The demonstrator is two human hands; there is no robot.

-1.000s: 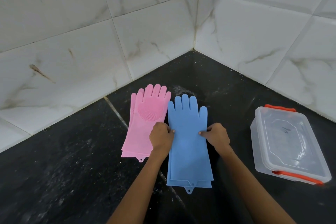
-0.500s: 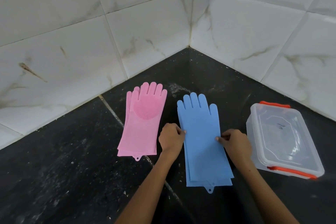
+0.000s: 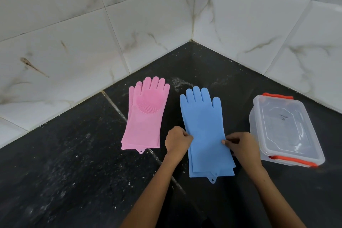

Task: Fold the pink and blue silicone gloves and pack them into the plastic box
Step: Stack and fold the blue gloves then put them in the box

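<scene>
Blue gloves now rightward (hand-gripped)

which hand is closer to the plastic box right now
Right. The right hand pinches the blue gloves' edge just beside the plastic box; the left hand holds their far edge.

Bare counter lies open to the left and near. The plastic box, lid on, blocks the right; tiled walls close the far corner beyond the pink gloves.
</scene>
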